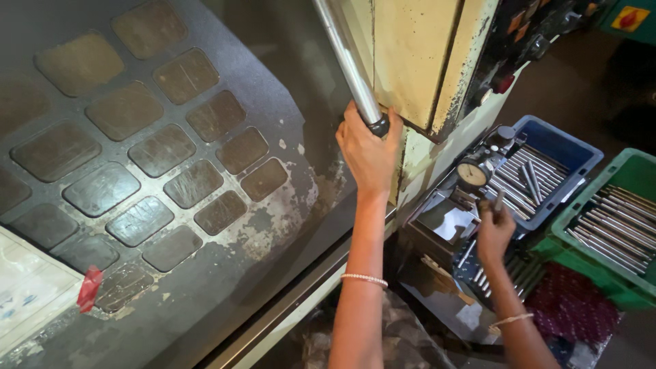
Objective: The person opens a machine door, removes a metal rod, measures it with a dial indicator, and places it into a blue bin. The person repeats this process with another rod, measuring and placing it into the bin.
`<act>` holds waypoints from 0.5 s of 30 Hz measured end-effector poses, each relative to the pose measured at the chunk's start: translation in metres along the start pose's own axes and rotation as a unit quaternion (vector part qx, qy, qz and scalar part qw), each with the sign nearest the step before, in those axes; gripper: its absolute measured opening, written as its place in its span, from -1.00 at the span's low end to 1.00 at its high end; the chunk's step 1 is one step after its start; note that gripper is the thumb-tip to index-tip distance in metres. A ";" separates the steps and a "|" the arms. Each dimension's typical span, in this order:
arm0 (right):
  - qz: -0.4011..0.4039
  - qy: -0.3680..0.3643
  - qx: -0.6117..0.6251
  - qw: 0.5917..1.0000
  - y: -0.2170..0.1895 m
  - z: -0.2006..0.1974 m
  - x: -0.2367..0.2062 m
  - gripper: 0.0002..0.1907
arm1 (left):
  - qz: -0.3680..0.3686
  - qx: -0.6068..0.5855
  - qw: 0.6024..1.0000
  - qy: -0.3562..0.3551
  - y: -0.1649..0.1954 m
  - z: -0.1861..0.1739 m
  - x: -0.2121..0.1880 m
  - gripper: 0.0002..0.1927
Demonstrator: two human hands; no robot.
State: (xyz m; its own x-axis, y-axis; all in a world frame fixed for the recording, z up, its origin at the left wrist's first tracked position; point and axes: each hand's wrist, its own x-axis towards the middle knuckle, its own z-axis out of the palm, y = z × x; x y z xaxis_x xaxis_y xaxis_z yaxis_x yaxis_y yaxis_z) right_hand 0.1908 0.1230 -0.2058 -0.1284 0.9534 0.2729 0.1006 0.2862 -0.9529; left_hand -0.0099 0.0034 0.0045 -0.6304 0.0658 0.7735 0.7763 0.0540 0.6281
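Wrapped the left hand [367, 154], fingers closed, round the black-tipped lower end of a smooth, polished steel lever [348, 61] beside the chipped cream machine panel [410, 61]. Pinched a short grey metal pin [499, 199] upright in the right hand [493, 232], fingers shut round it, just below the round dial gauge [472, 174]. Beyond, lay slim steel rods in rows in a blue plastic crate [553, 147] and a green plastic crate [635, 178].
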 end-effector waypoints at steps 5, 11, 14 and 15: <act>-0.019 -0.056 -0.146 0.988 -0.010 -0.006 0.021 -0.55 | 0.004 -0.005 1.000 0.004 -0.004 0.003 -0.001 -0.49; -0.091 -0.125 -0.292 0.944 -0.010 0.005 0.036 -0.44 | 0.011 -0.003 1.000 -0.009 -0.010 0.002 0.000 -0.43; -0.091 -0.154 -0.368 0.912 -0.004 0.009 0.044 -0.53 | 0.024 0.006 0.999 -0.030 -0.016 -0.003 0.000 -0.36; -0.113 -0.160 -0.379 0.905 -0.003 0.009 0.046 -0.57 | 0.029 0.006 0.999 -0.039 -0.018 -0.004 -0.001 -0.34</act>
State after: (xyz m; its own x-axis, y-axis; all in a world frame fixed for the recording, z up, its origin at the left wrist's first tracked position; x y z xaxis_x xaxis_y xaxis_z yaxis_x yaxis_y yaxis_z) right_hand 0.1758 0.1650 -0.1912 -0.4961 0.8214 0.2814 0.6682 0.5682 -0.4804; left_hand -0.0237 -0.0020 -0.0073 -0.5828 0.1468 0.7993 0.8118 0.0598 0.5809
